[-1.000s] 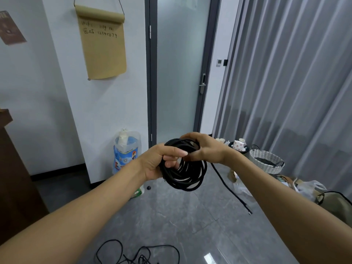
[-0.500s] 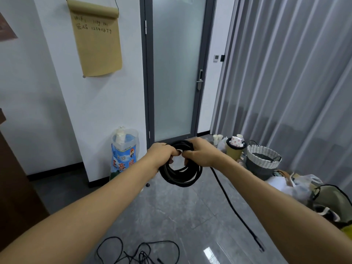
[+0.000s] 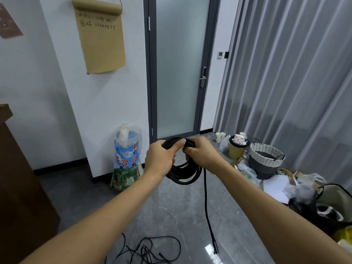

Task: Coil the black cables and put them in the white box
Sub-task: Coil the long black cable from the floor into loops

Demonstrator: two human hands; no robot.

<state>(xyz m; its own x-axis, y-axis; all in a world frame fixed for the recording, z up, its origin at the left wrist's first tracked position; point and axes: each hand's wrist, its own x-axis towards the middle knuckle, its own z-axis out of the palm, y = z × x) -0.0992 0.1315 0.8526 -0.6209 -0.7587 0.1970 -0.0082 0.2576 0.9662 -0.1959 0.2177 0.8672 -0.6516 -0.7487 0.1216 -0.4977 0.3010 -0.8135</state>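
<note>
A coil of thick black cable hangs in front of me at chest height. My left hand grips the top left of the coil, thumb over the strands. My right hand grips the top right of the same coil. One loose tail drops straight down from the coil, and its plug end hangs just above the floor. A thinner black cable lies tangled on the grey floor below my arms. No white box is in view.
A printed sack leans on the white wall beside a frosted glass door. A woven basket, a yellow bin, paper cups and bags crowd the floor at right by the grey curtain. Brown furniture stands at left.
Both hands closed in on the top of the coil and tightened their grip. The loose tail swung from slanting right to hanging straight down. The view shifted slightly.
</note>
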